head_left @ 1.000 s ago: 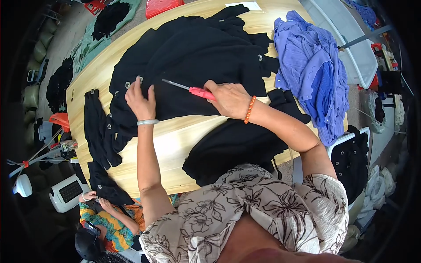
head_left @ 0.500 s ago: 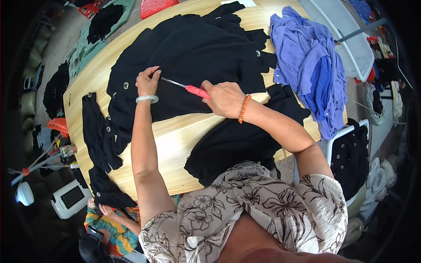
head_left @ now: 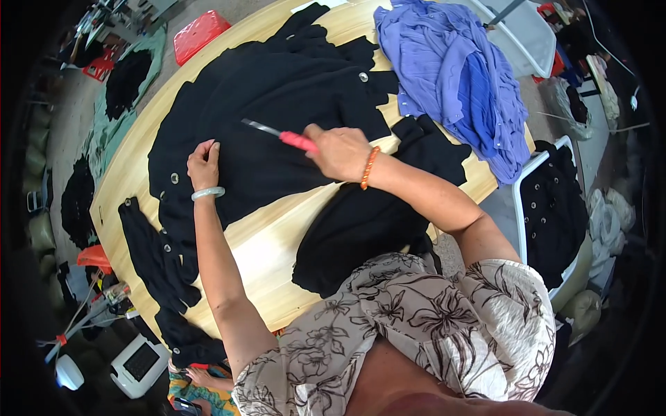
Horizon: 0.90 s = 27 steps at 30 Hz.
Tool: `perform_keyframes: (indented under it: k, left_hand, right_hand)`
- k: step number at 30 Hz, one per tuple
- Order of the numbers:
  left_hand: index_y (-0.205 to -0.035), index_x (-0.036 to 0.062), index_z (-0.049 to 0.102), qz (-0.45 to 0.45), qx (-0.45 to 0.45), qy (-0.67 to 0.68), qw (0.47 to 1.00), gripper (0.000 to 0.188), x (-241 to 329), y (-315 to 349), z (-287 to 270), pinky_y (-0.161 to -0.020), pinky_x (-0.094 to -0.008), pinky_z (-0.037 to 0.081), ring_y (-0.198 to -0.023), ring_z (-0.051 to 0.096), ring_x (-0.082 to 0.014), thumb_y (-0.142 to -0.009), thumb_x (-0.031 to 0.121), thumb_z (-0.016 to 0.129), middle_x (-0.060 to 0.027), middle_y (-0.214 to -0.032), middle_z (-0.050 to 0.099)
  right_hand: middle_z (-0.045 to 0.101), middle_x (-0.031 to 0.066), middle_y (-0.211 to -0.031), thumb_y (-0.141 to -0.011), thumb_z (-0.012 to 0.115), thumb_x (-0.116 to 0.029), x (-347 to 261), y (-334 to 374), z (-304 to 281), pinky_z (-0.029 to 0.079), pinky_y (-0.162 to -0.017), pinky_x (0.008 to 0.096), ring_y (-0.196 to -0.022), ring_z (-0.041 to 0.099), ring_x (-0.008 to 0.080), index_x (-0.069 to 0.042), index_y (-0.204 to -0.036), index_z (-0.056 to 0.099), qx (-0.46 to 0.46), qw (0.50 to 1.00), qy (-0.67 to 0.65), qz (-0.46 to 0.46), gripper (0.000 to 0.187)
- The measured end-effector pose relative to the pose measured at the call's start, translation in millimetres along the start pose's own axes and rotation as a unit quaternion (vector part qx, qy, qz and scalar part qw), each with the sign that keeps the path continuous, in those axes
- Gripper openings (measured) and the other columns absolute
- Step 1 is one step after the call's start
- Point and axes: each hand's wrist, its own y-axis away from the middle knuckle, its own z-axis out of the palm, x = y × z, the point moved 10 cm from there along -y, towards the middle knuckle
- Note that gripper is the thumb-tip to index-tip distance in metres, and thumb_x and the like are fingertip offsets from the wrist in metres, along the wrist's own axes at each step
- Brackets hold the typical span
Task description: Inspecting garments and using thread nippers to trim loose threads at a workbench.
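A black garment (head_left: 277, 83) with metal eyelets lies spread over the wooden table. My right hand (head_left: 343, 154) is closed round the red handle of a slim tool (head_left: 300, 141), its narrow metal tip aimed left above the cloth. I cannot tell exactly what kind of tool it is. Over the garment's left part is my left hand (head_left: 204, 165), thumb and fingers pinched together. Whatever they pinch, if anything, is too small to see. The metal tip and the left fingers are apart.
More black garments (head_left: 354, 229) lie near me and at the table's left. Purple-blue clothes (head_left: 444, 69) are heaped at the right, beside a white bin (head_left: 522, 201) of black garments. A red stool (head_left: 200, 36) stands beyond the table. Another person's hand (head_left: 201, 378) shows at lower left.
My left hand has moved left and down across the garment, away from the tool's tip. The right hand with the tool has shifted slightly left. The whole view has turned a little.
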Motion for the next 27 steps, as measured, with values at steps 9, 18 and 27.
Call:
perform_keyframes:
  k: [9,18,27]
  left_hand:
    - [-0.097,0.0107,0.072,0.009,0.023,-0.053,0.998,0.023,2,2,-4,-0.088,-0.0375,0.046,-0.094,0.062,-0.0256,-0.085,0.030,0.068,-0.0092,-0.092,0.070]
    - [-0.093,0.0122,0.072,0.006,0.074,-0.144,0.987,0.025,25,11,-13,-0.088,-0.0423,0.045,-0.094,0.061,-0.0279,-0.082,0.034,0.072,-0.0082,-0.092,0.070]
    - [-0.123,0.0058,0.055,-0.029,0.067,0.008,0.997,0.063,-8,68,-29,-0.089,-0.0345,0.047,-0.100,0.060,-0.0259,-0.070,0.023,0.083,-0.0146,-0.113,0.062]
  right_hand:
    - [0.067,0.0218,-0.081,-0.087,0.060,-0.025,157,53,-61,0.052,-0.069,0.0491,-0.078,0.067,0.0392,-0.004,-0.105,0.055,0.095,0.965,0.131,0.205,0.028]
    - [0.063,0.0196,-0.068,-0.085,0.064,-0.025,-46,45,14,0.049,-0.063,0.0485,-0.070,0.064,0.0392,-0.003,-0.104,0.052,-0.032,0.992,-0.028,-0.117,0.032]
    - [0.064,0.0178,-0.070,-0.087,0.059,-0.016,15,76,8,0.050,-0.062,0.0469,-0.069,0.065,0.0367,-0.007,-0.106,0.053,-0.014,0.999,-0.010,-0.047,0.021]
